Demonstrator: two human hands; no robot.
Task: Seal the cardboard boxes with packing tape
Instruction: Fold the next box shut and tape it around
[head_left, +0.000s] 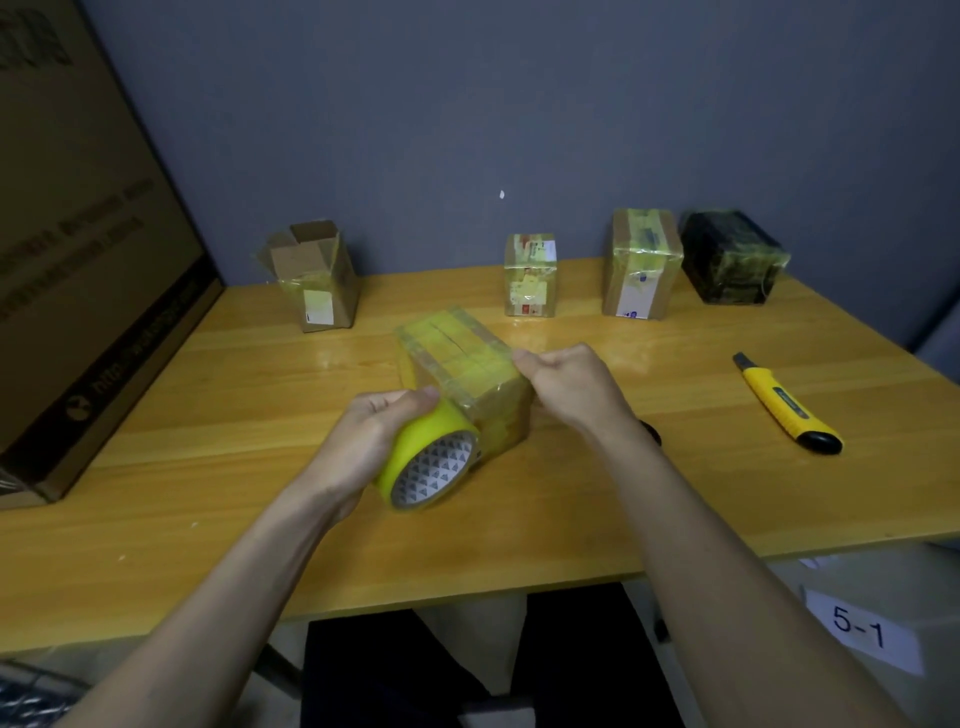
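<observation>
We grip the yellow tape roll (428, 462) in our left hand (371, 431), fingers curled round it, core facing five o'clock. Our right hand (563, 384) pinches the near box (465, 374) at its right top edge; its long axis runs eleven to five, mid-worktop (208, 467). Four more boxes stand at twelve: one open (314, 275), three taped. One utility knife (787, 405) lies at three.

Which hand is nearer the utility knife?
Right. The right hand rests on the box, left of the knife; the left hand grips the tape roll, farther left.
</observation>
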